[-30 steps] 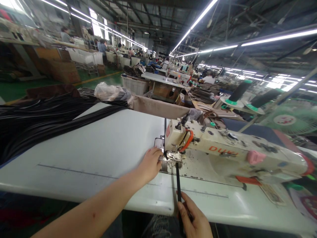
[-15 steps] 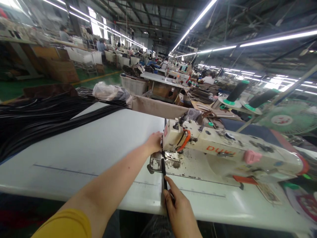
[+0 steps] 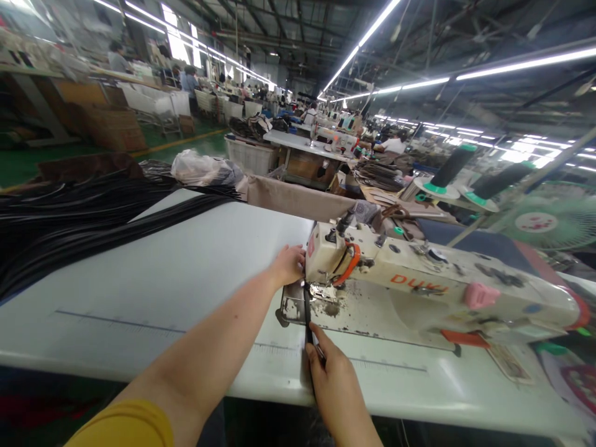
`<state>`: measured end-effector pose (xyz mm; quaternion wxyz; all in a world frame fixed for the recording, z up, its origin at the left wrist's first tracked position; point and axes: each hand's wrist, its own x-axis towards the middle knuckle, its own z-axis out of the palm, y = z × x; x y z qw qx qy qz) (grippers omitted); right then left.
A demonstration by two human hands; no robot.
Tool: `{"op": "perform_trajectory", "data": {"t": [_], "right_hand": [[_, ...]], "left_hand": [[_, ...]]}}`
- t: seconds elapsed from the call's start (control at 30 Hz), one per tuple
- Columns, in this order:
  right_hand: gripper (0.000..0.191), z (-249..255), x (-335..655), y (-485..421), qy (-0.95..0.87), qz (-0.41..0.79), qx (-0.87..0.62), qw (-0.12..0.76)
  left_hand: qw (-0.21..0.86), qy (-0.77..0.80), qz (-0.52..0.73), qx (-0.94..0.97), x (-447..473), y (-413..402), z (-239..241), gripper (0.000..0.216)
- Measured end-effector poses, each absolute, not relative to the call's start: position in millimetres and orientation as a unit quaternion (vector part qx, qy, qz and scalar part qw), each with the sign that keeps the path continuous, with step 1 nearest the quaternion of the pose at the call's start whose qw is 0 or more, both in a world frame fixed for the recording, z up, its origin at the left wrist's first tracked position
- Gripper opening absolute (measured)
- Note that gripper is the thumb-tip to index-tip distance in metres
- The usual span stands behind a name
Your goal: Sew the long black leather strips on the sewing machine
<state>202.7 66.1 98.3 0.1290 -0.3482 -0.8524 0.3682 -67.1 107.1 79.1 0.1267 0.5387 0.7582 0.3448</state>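
A narrow black strip (image 3: pixel 307 305) runs under the needle area of a white sewing machine (image 3: pixel 395 270) and down over the table's front edge. My right hand (image 3: pixel 334 379) pinches it in front of the needle plate, thumb and forefinger closed. Something small and metallic (image 3: pixel 320 351) shows under the fingers of that hand. My left hand (image 3: pixel 287 265) reaches to the far side of the needle, against the left of the machine head. Its fingers are curled, and the machine head partly hides their tips and whatever is between them.
A heap of long black strips (image 3: pixel 93 217) covers the left of the white table (image 3: pixel 223 248). A printed ruler line (image 3: pixel 116 320) crosses its front. Behind stand a clear plastic bag (image 3: pixel 202 166) and a tan fabric-lined bin (image 3: pixel 298 197). Thread cones (image 3: pixel 451 169) and a fan (image 3: pixel 535 221) are at right.
The end of the strip that showed beyond the machine head is no longer visible. My right hand stays close to the needle plate, still pinching the strip. The view has shifted slightly.
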Motion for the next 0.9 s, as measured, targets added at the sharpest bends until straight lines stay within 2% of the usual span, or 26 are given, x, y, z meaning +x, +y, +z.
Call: {"op": "perform_trajectory", "data": {"t": [0.27,0.47,0.7,0.9], "right_hand": [[0.050,94.3,193.9,65.9,-0.863,0.343,-0.353,0.112],[0.046,92.0,193.2,68.7,-0.867,0.336,-0.339,0.143],[0.042,95.5,198.3,68.4,-0.885,0.260,-0.322,0.213],[0.036,102.9,200.8,62.4,-0.868,0.296,-0.290,0.275]], "left_hand": [[0.135,0.753,0.379,0.521,-63.1,104.1,81.3,0.032],[0.154,0.733,0.427,0.506,-63.5,104.2,80.6,0.022],[0.171,0.728,0.519,0.414,-70.4,104.1,78.5,0.004],[0.225,0.708,0.600,0.296,-70.0,95.0,81.8,0.022]]}}
